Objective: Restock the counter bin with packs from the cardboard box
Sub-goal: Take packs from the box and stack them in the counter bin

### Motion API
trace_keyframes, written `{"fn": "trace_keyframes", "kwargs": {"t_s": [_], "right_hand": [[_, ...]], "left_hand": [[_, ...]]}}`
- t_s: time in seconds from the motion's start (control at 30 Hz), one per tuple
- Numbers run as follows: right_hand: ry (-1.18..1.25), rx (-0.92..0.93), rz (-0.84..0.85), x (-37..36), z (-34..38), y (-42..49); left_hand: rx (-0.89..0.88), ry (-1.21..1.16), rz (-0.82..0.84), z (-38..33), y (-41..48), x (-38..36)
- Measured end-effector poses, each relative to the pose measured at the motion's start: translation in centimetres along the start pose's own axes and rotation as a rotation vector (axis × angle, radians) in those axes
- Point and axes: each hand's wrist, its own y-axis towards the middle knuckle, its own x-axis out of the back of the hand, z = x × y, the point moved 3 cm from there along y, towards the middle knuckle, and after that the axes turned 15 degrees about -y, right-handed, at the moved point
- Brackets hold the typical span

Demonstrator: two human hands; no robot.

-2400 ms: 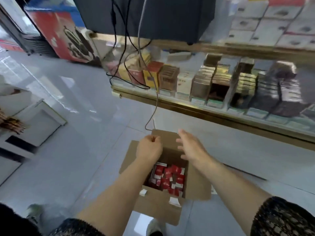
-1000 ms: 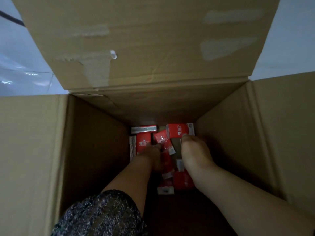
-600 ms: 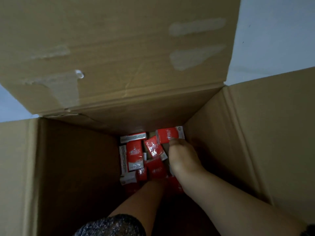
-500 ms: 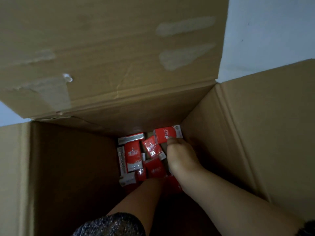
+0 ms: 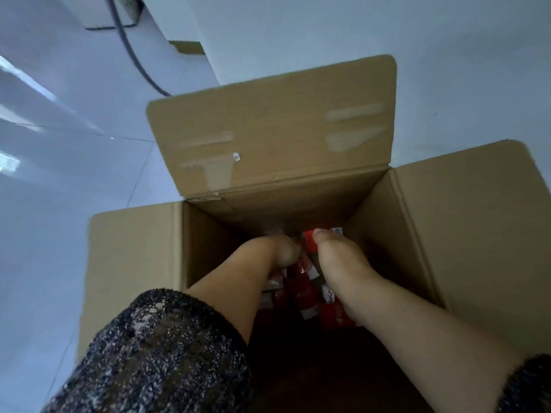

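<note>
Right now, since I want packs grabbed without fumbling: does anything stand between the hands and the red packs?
Nothing visible does. The cardboard box has its flaps folded open, and the left hand and right hand are down among the red packs, the right thumb on one by the far wall. The fingers are hidden.

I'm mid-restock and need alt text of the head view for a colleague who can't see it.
The left hand and right hand reach down into the open cardboard box, among loose red packs. The right thumb clamps one pack near the far wall; the left hand's grip is hidden. The box stands on a pale floor.
</note>
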Motion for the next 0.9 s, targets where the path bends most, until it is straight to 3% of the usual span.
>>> {"fn": "trace_keyframes", "kwargs": {"t_s": [0.37, 0.53, 0.9], "right_hand": [[-0.037, 0.172, -0.014, 5.6, 4.9, -13.0], [-0.040, 0.259, -0.033, 8.3, 8.2, -19.2], [-0.029, 0.463, -0.090, 16.3, 21.0, -36.4]], "left_hand": [[-0.324, -0.491, -0.243, -4.4, -17.2, 2.2], [-0.385, -0.713, -0.370, -5.7, -25.7, 3.6], [-0.823, -0.914, -0.372, -13.8, -49.5, 5.9]]}}
